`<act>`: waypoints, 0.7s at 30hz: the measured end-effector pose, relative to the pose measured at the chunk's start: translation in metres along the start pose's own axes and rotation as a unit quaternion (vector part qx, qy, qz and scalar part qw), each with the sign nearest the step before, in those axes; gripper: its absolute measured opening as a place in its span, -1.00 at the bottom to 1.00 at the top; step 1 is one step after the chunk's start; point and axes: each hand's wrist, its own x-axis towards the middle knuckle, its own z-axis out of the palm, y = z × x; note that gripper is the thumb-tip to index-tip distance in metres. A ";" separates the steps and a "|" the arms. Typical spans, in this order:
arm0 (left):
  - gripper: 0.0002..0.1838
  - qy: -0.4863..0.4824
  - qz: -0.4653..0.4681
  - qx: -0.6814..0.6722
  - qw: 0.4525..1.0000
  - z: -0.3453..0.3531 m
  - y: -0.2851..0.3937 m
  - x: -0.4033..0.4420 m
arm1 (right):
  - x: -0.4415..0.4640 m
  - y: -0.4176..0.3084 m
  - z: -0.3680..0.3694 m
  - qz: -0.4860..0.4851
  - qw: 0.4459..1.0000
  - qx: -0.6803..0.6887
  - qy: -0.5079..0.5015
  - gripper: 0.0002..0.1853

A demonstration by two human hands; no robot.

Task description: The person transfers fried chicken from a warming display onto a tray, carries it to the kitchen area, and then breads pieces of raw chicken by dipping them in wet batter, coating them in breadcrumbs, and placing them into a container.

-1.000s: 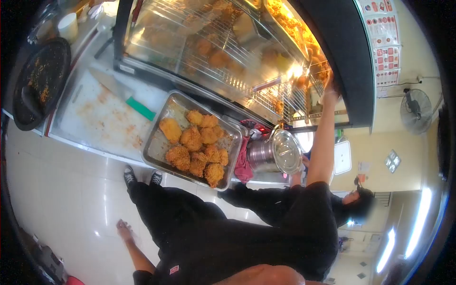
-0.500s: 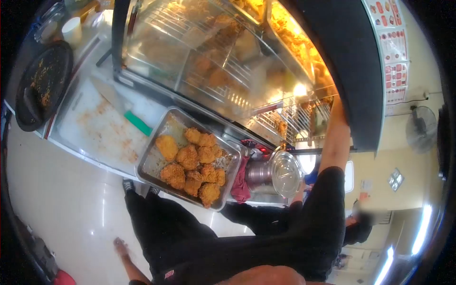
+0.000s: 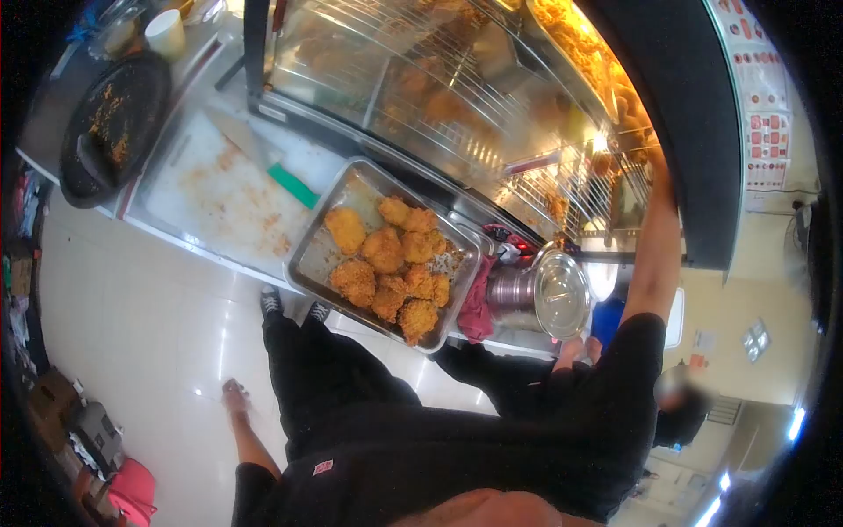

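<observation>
Our right hand (image 3: 660, 171) is inside the lit glass-fronted cabinet (image 3: 702, 158), partly behind its dark edge, and we cannot tell whether its fingers are together, apart or around anything. From it, on the clock of this view, a wire rack (image 3: 606, 198) lies just beside at eight o'clock, and heaped fried food (image 3: 587, 42) sits at eleven. Farther out at eight o'clock, on the counter below the glass, rests the metal tray (image 3: 303, 263), its long axis running from ten to four. Our left hand (image 3: 235, 400) hangs low over the floor with nothing visible in it, its fingers too blurred to read; the tray is at one o'clock from it, and in this view that hand looks the nearer of our two. We count one tray, about ten fried pieces (image 3: 383, 250) in it, some touching, one green-handled knife (image 3: 294, 186) at its ten o'clock, one stained cutting board (image 3: 189, 189), one round black pan (image 3: 75, 189), one lidded steel pot (image 3: 514, 294) and one red cloth (image 3: 476, 307).
</observation>
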 end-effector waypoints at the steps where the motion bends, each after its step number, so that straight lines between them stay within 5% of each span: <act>1: -0.60 0.000 0.001 0.003 1.000 -0.008 0.002 -0.003 | -0.004 0.000 -0.002 0.000 1.000 0.000 -0.004 -0.52; 4: -0.58 0.023 -0.011 -0.022 0.999 -0.020 -0.024 0.006 | -0.038 -0.002 -0.018 -0.016 1.000 0.006 -0.008 -0.52; 7: -0.55 0.011 -0.021 -0.014 1.000 -0.030 -0.048 -0.001 | -0.131 -0.036 -0.058 -0.103 0.985 0.099 0.097 -0.53; 9: -0.56 0.020 -0.013 -0.031 0.999 -0.031 -0.054 -0.002 | -0.211 -0.140 -0.109 0.098 0.965 0.242 0.014 -0.61; 10: -0.56 0.023 -0.009 -0.041 0.999 -0.027 -0.054 -0.003 | -0.247 -0.160 -0.077 0.098 0.874 0.476 -0.032 -0.65; 11: -0.57 0.017 -0.006 -0.047 0.999 -0.024 -0.049 -0.003 | -0.283 -0.181 -0.045 0.126 0.726 0.672 -0.073 -0.69; 12: -0.58 0.011 -0.002 -0.048 0.999 -0.022 -0.040 -0.001 | -0.293 -0.230 -0.048 0.042 0.860 0.475 -0.184 -0.65; 13: -0.58 0.005 0.000 -0.044 0.999 -0.023 -0.032 -0.003 | -0.303 -0.279 -0.052 -0.086 0.931 0.253 -0.249 -0.60; 14: -0.59 -0.017 -0.006 -0.022 1.000 -0.025 -0.013 -0.011 | -0.312 -0.295 -0.027 -0.180 0.919 0.237 -0.258 -0.52; 16: -0.59 -0.022 0.011 -0.028 0.999 -0.027 0.019 -0.040 | -0.329 -0.318 0.038 -0.139 0.884 0.314 -0.318 -0.42; 19: -0.60 -0.018 0.085 -0.043 0.995 -0.036 0.024 -0.008 | -0.326 -0.331 0.066 -0.127 0.906 0.135 -0.381 -0.37; 21: -0.56 -0.026 0.066 -0.060 0.996 -0.044 0.034 -0.013 | -0.328 -0.331 0.067 -0.088 0.916 0.171 -0.352 -0.38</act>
